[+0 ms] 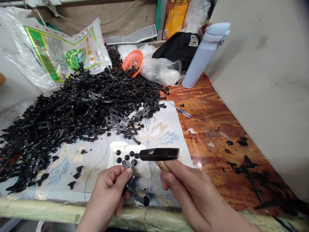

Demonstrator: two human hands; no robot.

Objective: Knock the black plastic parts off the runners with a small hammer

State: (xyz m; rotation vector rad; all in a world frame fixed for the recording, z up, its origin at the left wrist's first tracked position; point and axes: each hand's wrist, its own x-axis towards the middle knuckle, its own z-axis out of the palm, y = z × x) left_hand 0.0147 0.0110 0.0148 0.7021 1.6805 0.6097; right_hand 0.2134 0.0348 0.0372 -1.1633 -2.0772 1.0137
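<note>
The left hand (112,185) was low at the front, its thumb and fingers pinching a black part (138,196) just beside small black caps (127,157) on a white pad (117,146). The right hand (190,183) was curled around a hammer (159,154), its head held flat above the pad. A big pile (82,103) filled the back left. Open wood (207,141) lay to the right, before the wall (260,80).

- Table (202,138): glossy, wood-grained
- Hammer (159,154): metal head, wooden handle
- Parts (91,96) heaped toward left edge: black plastic
- Flask (204,58) near back right corner: smooth, matt
</note>
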